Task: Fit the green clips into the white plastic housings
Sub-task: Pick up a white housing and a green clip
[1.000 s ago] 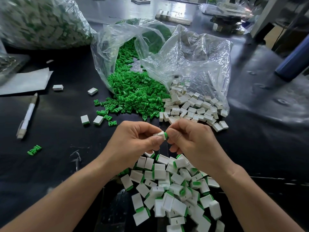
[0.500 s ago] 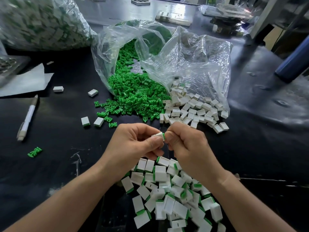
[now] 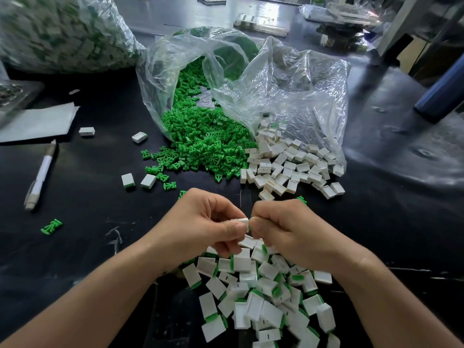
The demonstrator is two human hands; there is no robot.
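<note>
My left hand point(image 3: 203, 227) pinches a small white housing point(image 3: 239, 221) between thumb and fingers, just above the table. My right hand point(image 3: 283, 229) meets it from the right, its fingertips against the housing's open end, where only a sliver of green clip shows. Below both hands lies a heap of fitted housings point(image 3: 258, 297), white with green edges. Behind the hands a pile of loose green clips point(image 3: 200, 144) spills from a clear plastic bag point(image 3: 263, 79), with empty white housings point(image 3: 288, 167) beside it on the right.
The black table point(image 3: 88, 222) carries a white pen point(image 3: 41, 174) and paper point(image 3: 37, 121) at left, stray housings point(image 3: 138, 180), and a lone green clip point(image 3: 51, 226). A large full bag point(image 3: 57, 31) stands at the back left. Equipment crowds the far right.
The green clip has gone deeper into the housing; less green shows now. Both hands stay pressed together at the same spot, having dipped slightly toward the heap.
</note>
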